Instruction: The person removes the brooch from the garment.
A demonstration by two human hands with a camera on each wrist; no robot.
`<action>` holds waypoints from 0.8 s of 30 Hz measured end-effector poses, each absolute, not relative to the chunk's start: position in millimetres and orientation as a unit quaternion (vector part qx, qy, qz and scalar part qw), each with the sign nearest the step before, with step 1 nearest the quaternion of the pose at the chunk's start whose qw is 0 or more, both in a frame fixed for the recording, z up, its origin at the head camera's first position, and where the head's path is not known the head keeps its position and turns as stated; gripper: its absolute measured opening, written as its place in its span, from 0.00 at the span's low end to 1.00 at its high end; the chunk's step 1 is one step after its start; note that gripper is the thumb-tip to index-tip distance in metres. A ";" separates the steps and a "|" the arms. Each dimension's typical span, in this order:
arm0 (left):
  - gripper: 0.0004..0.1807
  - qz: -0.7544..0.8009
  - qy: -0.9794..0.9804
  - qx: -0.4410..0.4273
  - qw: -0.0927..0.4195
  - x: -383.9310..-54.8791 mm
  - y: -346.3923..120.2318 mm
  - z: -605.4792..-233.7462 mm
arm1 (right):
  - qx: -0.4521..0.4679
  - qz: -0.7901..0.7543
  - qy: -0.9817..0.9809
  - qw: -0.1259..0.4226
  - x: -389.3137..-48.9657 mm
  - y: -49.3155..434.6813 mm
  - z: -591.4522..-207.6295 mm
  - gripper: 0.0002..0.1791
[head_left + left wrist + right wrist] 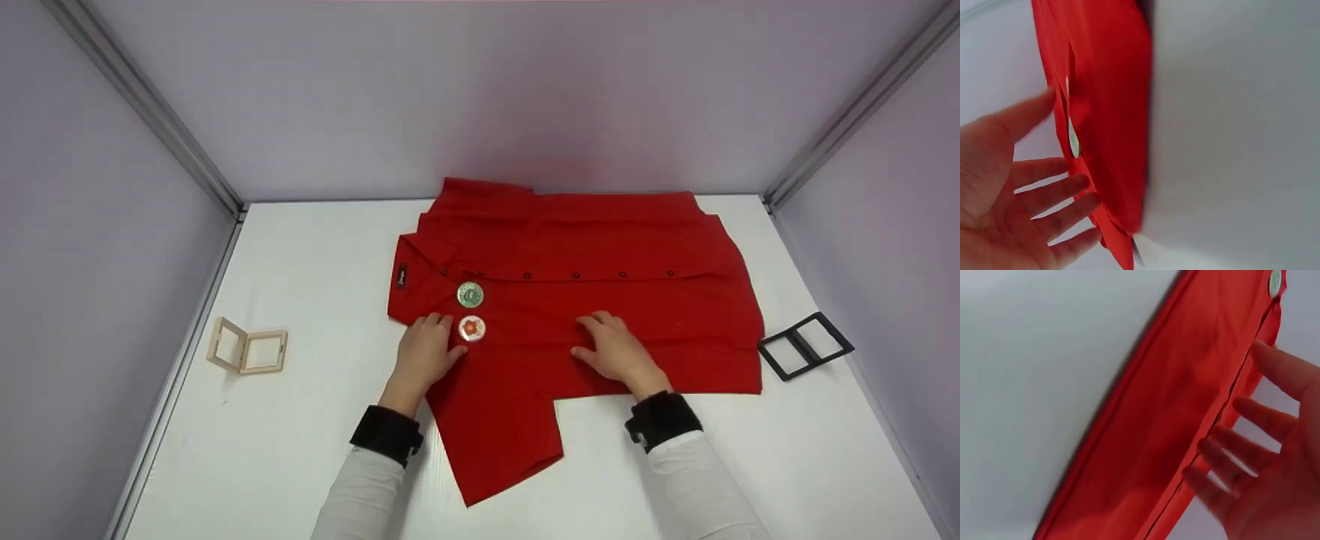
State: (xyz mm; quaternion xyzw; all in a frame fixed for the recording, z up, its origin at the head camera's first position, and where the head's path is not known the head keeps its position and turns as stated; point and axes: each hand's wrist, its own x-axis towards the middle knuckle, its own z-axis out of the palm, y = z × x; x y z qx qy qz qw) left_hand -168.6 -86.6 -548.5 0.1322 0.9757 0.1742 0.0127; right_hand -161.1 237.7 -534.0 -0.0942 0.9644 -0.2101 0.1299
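Your red shirt (540, 322) lies spread out front side up across the tabletop (337, 247), its collar (431, 246) toward the left and its hem toward the right. A dark label (403, 276) shows inside the collar, and a row of dark buttons (576, 275) runs lengthwise along the front. The near sleeve (495, 442) points toward you, between your forearms. Your left hand (425, 349) is at the shoulder edge by the collar, its fingers spread and gripping nothing. Your right hand (616, 352) is over the near front panel, on your side of the buttons, with its fingers also apart and nothing in its grasp; you cannot tell from these views whether either hand's fingertips touch the cloth. Just beside your left hand, two round badges sit on the shirt: a green badge (470, 295) and, nearer you, a white badge (472, 328) with an orange flower. You wear a black band on each wrist. Well to the left of the shirt, a pale wooden hinged frame (242, 354) stands partly unfolded; at the right, a black double frame (804, 346) lies with one corner right by the hem.
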 end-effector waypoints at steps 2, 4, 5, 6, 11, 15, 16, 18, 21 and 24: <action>0.25 0.174 0.975 0.141 -0.005 -171.0 -81.1 -549.0 | -0.119 -0.221 0.960 0.126 -159.9 219.0 -537.6 0.30; 0.22 0.170 0.974 0.150 -0.019 -173.6 -75.8 -550.3 | -0.141 -0.231 0.955 0.120 -158.6 202.3 -539.5 0.28; 0.21 0.168 0.973 0.155 -0.024 -174.8 -73.6 -551.5 | -0.149 -0.237 0.953 0.120 -158.7 195.1 -540.2 0.27; 0.20 0.167 0.973 0.159 -0.028 -175.6 -71.6 -552.3 | -0.158 -0.241 0.950 0.118 -159.0 188.8 -541.3 0.26; 0.18 0.163 0.973 0.160 -0.025 -179.3 -63.4 -556.8 | -0.184 -0.248 0.944 0.115 -165.0 164.1 -544.2 0.23; 0.19 0.159 0.975 0.154 -0.016 -181.4 -58.2 -560.6 | -0.188 -0.242 0.946 0.108 -172.1 151.1 -546.9 0.21; 0.19 0.159 0.976 0.151 -0.016 -182.1 -56.7 -561.6 | -0.187 -0.243 0.946 0.106 -173.6 148.2 -547.3 0.21; 0.19 0.162 0.977 0.142 -0.017 -183.5 -53.8 -562.7 | -0.186 -0.245 0.946 0.104 -176.4 142.7 -548.3 0.20; 0.19 0.153 0.979 0.131 -0.032 -185.9 -49.4 -564.2 | -0.187 -0.244 0.945 0.107 -179.2 134.9 -548.8 0.20; 0.18 0.133 0.982 0.126 -0.051 -187.7 -46.0 -565.5 | -0.188 -0.236 0.948 0.103 -180.6 128.6 -549.6 0.20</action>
